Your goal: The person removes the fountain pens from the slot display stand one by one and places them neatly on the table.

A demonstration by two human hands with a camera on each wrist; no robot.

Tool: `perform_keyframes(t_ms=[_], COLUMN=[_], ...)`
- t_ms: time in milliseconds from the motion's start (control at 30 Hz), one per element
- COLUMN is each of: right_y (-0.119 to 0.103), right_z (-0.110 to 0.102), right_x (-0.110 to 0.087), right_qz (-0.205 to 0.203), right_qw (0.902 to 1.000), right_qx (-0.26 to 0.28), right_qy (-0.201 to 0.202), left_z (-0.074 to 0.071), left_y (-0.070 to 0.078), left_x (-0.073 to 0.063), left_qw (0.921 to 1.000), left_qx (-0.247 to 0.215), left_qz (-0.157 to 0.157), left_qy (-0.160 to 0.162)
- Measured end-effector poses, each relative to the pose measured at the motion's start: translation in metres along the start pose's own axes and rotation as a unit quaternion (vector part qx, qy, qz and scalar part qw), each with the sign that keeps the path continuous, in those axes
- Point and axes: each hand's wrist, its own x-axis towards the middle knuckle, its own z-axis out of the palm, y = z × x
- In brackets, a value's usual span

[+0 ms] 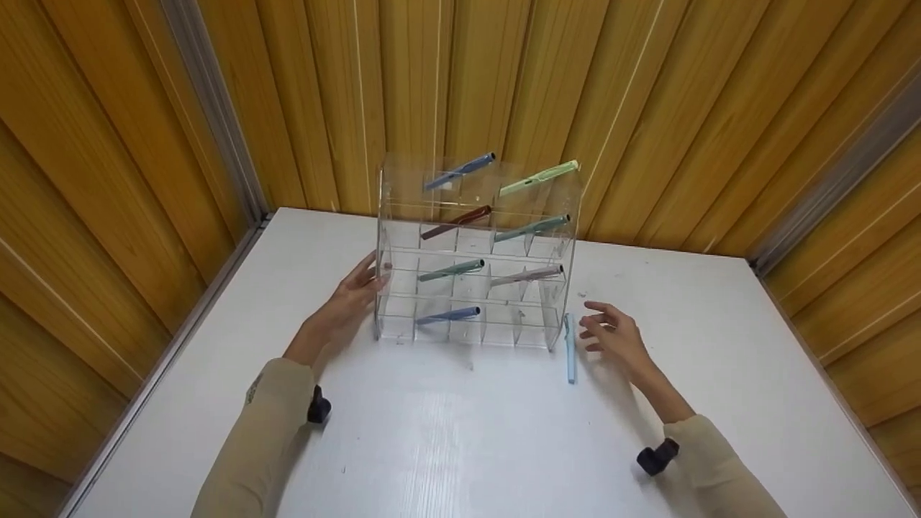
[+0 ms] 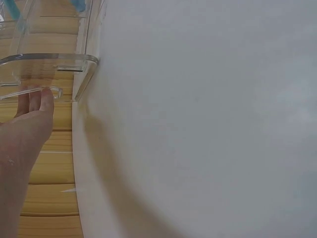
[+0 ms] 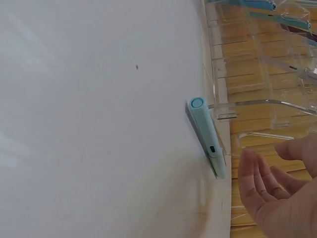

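A clear acrylic pen rack [image 1: 468, 334] stands on the table, with several pens lying slanted in its tiers. At its left side my left hand [image 1: 352, 295] grips the clear side edge; in the left wrist view the fingers [image 2: 47, 101] meet that edge, and the thumb is hidden. A light blue pen [image 1: 570, 352] lies on the table by the rack's right front corner. Just right of that pen my right hand [image 1: 611, 334] hovers with loosely bent fingers and holds nothing. The right wrist view shows a gap between the hand and the capped pen [image 3: 205, 131].
In the rack sit blue pens [image 1: 460, 171], a pale green pen [image 1: 540, 178], a dark red pen [image 1: 455, 223], teal pens [image 1: 532, 227] and a pinkish pen [image 1: 527, 275]. Yellow wood-look panels [image 1: 475, 86] rise behind the white table [image 1: 432, 446].
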Motion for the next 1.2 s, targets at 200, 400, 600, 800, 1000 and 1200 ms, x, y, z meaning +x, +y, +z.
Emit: perform_keyframes(t_ms=[200, 400, 600, 800, 1000, 1200], right_y=[-0.012, -0.021, -0.035, -0.052, -0.061, -0.062], right_z=[-0.004, -0.004, 0.009, 0.031, 0.054, 0.075], right_x=[-0.013, -0.024, -0.028, -0.023, -0.019, -0.015], right_qz=[0.0, -0.012, -0.029, -0.051, -0.064, -0.081], right_qw=[0.9999, 0.9999, 0.999, 0.9953, 0.9929, 0.9914], right_qx=[0.013, 0.007, 0.027, 0.053, 0.059, 0.059], right_qy=[0.002, 0.004, -0.022, -0.063, -0.081, -0.084], left_z=[-0.001, -0.002, -0.005, -0.007, -0.008, -0.007], left_y=[0.0, -0.003, -0.002, 0.003, 0.002, 0.001], left_x=[0.0, -0.001, 0.001, 0.008, 0.007, 0.003], left_qw=[0.9999, 0.9992, 0.9994, 0.9998, 0.9983, 0.9988], left_qx=[-0.011, -0.019, 0.0, -0.005, -0.056, -0.048], left_qz=[-0.012, -0.014, -0.015, 0.018, 0.013, 0.008], left_qy=[0.002, 0.031, 0.031, 0.007, -0.01, -0.007])
